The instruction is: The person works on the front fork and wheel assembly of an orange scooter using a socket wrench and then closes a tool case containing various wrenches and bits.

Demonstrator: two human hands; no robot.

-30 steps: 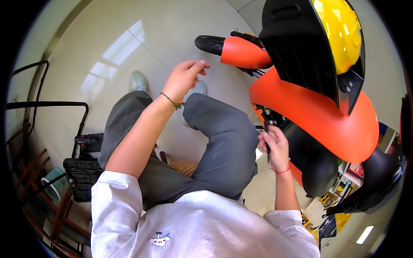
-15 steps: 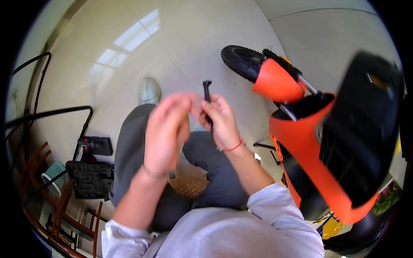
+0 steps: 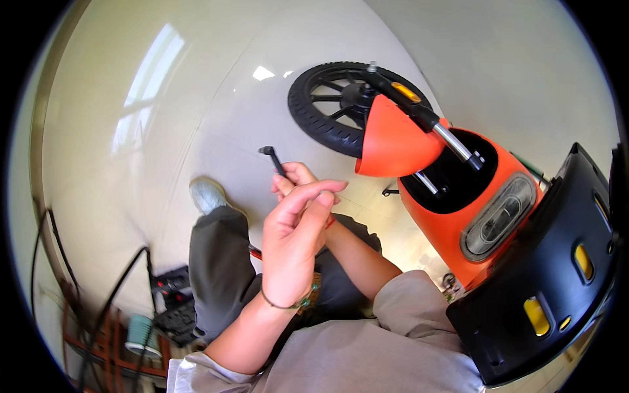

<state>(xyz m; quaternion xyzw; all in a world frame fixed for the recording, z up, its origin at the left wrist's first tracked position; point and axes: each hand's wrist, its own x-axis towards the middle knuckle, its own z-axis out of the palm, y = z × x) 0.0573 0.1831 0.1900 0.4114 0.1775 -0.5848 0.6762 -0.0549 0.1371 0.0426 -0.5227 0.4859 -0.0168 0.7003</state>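
L fisheye head cam, down @ hands (image 3: 288,229)

We had open floor (image 3: 209,111) ahead and to the left, where a hand could pass. The wheel (image 3: 311,129) and orange guard (image 3: 396,144) blocked our way to the right, and the black panel (image 3: 547,275) did too, lower down. Our left hand (image 3: 291,226) covered part of our right hand (image 3: 298,173), and our left leg (image 3: 219,255) took up room beside them.

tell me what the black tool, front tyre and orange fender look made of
Black tool: possibly metal, dark finish, paler tip; hard plastic isn't ruled out. Front tyre: likely rubber, matte, with grooved tread. Orange fender: satin, smooth surface; plastic or painted metal, unclear.
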